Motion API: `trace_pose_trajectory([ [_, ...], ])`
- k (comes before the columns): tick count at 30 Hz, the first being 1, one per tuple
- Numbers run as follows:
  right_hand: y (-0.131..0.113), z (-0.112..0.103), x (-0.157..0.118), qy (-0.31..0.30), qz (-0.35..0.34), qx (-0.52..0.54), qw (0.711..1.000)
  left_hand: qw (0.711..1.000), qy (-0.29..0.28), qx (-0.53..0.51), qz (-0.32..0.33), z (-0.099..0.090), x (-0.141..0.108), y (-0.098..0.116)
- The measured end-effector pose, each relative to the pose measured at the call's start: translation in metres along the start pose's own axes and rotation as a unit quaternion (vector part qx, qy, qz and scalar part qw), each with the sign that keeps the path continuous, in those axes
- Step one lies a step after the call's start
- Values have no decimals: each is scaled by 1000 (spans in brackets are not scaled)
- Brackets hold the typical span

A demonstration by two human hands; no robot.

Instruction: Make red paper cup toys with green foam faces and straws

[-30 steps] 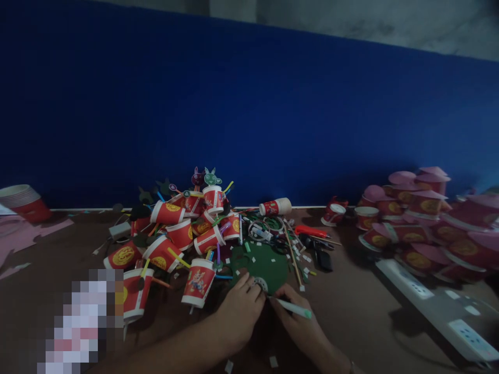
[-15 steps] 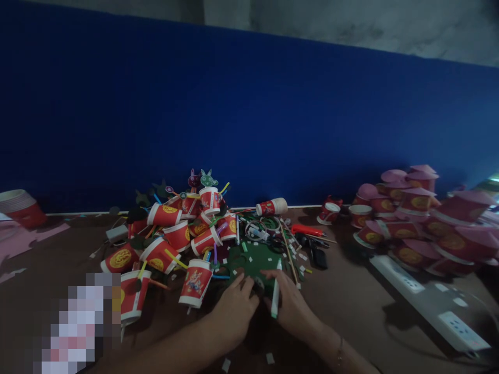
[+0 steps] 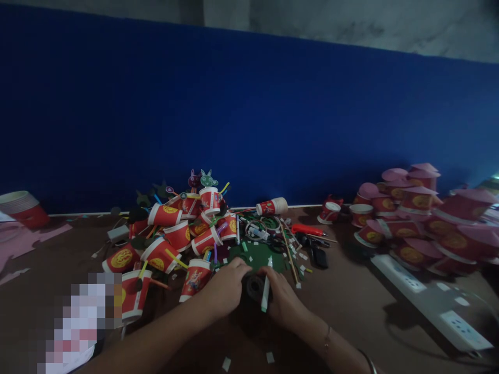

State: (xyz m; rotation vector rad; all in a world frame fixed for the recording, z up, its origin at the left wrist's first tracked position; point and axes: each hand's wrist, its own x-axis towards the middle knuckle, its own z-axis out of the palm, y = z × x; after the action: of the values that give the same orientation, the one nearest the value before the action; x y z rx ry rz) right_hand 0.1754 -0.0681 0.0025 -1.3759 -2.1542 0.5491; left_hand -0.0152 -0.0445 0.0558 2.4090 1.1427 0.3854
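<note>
My left hand is at the lower middle, its fingers bent against the left edge of a dark piece with a round shape on it. On the other side, my right hand touches the same piece and keeps a white marker with a pale green end tucked in its fingers. Just beyond both hands lies a dark green sheet under small white scraps. The dark piece's outline is hard to make out in the shadow.
Red paper cups with coloured straws are heaped at left. Scissors, a wooden stick and a red tool lie beyond my hands. At right are pink-topped cups and a power strip.
Both hands have drawn closer together around the dark piece, whose round shape now shows. My left hand has moved up slightly, and the marker has shifted left with my right hand.
</note>
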Motion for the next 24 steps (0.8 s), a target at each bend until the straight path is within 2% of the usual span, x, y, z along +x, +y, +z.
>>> trace_pose_trajectory([
  [3,0,0,-1,-1,4,2,1000,1000,6,-2,-30,-7,6,-1],
  [10,9,9,-2,16,16,42,999,995,-77,25,-64,-15,38,-1],
  [16,12,13,-3,18,34,76,996,995,-55,44,-67,-27,64,-1],
  [19,11,12,-3,21,47,99,994,996,-28,46,-66,-36,62,2],
  [21,10,11,-2,30,56,144,987,997,-6,44,-70,-36,51,6],
  [24,12,6,1,69,78,260,960,996,9,42,-80,-21,24,15],
])
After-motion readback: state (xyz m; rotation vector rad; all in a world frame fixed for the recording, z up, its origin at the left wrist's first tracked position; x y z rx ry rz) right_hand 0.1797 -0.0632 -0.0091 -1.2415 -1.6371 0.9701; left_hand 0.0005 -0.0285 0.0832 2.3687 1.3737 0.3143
